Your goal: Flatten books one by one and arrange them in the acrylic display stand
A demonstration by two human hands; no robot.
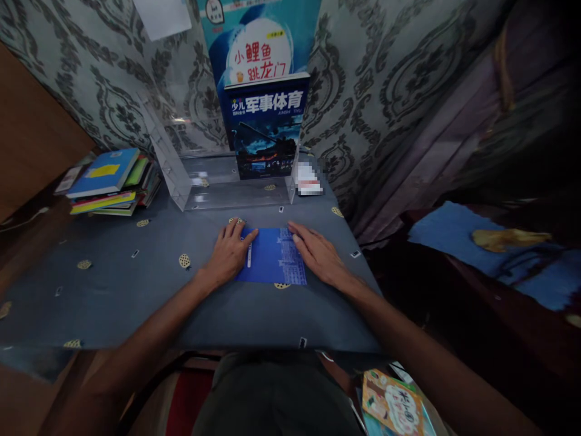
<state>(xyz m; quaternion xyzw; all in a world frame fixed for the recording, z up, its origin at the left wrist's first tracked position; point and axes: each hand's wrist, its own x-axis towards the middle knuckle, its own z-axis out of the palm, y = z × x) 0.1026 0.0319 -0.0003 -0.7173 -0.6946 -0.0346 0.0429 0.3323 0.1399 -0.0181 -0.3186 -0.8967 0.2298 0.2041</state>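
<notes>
A blue book [269,254] lies flat on the dark grey tablecloth, with a pale printed pattern along its right side and a small white label near its left. My left hand [230,248] rests over its left edge, the thumb on the cover and the other fingers spread toward the far corner. Along the right edge lies my right hand [319,252], its fingers stretched out and touching the book's side. Neither hand is wrapped round the book.
Behind the book stands a clear acrylic rack [170,163] holding a dark military book [267,130] and a taller teal book [258,36]. A stack of books [106,175] sits at the left. More books [394,402] are below the table's front edge [272,348].
</notes>
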